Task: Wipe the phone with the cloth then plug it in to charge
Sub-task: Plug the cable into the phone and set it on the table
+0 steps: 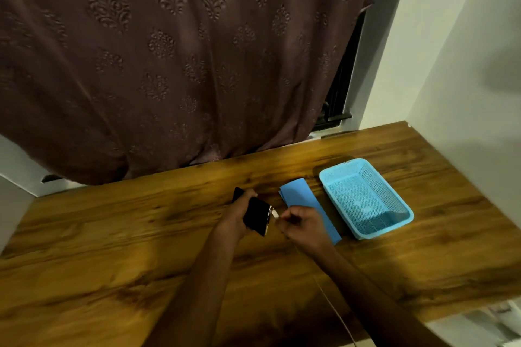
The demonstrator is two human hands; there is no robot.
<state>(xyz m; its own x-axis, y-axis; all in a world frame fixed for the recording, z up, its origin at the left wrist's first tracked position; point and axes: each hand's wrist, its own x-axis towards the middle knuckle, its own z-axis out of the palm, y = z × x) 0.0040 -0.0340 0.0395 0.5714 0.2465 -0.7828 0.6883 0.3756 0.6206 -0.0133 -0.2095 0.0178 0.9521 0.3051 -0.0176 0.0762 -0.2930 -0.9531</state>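
Note:
My left hand (236, 217) grips a black phone (256, 215) above the wooden table, its screen facing up and its lower end pointing right. My right hand (302, 221) pinches the white plug (275, 215) of a charging cable, and the plug's tip touches the phone's end. Whether the plug sits fully inside the port I cannot tell. The thin white cable (332, 304) trails from that hand toward the table's near edge. A blue cloth (296, 191) lies flat on the table just behind my right hand, partly hidden by it.
A light blue plastic mesh basket (394, 191) stands to the right of the cloth. A brown patterned curtain (180, 59) hangs along the table's (112, 248) far edge. A white wall (451, 65) borders the right side.

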